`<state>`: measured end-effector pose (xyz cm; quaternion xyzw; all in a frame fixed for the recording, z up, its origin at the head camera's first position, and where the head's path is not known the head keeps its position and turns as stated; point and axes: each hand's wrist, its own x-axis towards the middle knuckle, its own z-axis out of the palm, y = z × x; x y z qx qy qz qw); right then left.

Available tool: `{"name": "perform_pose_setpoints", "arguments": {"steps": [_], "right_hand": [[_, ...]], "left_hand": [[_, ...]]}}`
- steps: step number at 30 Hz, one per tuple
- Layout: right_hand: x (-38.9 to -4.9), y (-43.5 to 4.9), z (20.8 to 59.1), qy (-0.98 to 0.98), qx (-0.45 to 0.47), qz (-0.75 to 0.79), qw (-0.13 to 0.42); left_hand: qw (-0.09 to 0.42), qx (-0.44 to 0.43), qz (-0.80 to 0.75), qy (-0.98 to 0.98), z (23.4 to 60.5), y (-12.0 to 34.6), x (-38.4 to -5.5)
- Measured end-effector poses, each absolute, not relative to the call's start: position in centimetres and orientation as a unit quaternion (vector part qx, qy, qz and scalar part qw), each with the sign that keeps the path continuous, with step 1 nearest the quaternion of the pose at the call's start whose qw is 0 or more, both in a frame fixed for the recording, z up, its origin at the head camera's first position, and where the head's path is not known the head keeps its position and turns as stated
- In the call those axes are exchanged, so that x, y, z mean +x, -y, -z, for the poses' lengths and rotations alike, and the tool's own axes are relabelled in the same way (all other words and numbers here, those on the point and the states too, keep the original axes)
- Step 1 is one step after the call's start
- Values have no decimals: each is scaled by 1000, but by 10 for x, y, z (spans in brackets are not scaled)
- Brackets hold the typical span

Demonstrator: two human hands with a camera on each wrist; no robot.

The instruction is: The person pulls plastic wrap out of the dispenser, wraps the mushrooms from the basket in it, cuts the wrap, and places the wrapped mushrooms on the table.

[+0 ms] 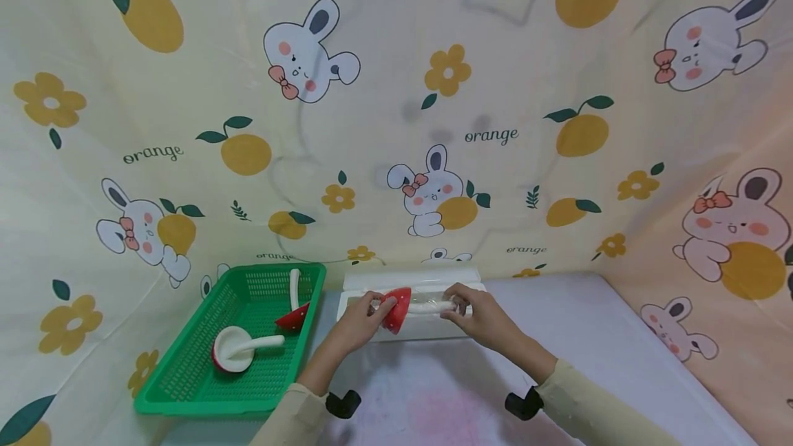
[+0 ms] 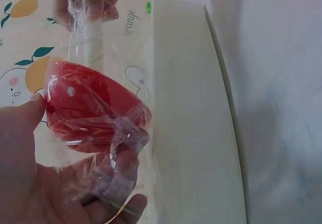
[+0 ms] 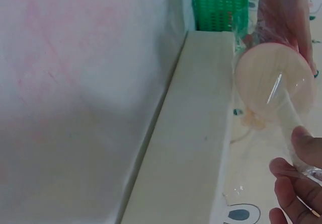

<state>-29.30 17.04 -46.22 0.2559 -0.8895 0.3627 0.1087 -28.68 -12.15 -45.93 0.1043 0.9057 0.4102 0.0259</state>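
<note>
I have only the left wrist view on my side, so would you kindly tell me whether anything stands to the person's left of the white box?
Observer: Yes, the head view shows a green basket to the left of the white box.
Operator: Thank you. How does the wrapped mushroom look from below?
Observer: In the right wrist view, its underside is round and pale, with the stem extending from it.

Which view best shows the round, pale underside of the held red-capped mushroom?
Right wrist: the pale underside faces that camera. Left wrist shows the red cap from outside; head, side-on, with little underside visible.
</note>
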Motion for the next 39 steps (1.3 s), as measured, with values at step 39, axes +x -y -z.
{"name": "perform_pose_setpoints", "arguments": {"steps": [39], "right_hand": [[-305,-171,469,880,230,-401,110]], "left_hand": [[-34,114,-420,-900,472,125,-307]]}}
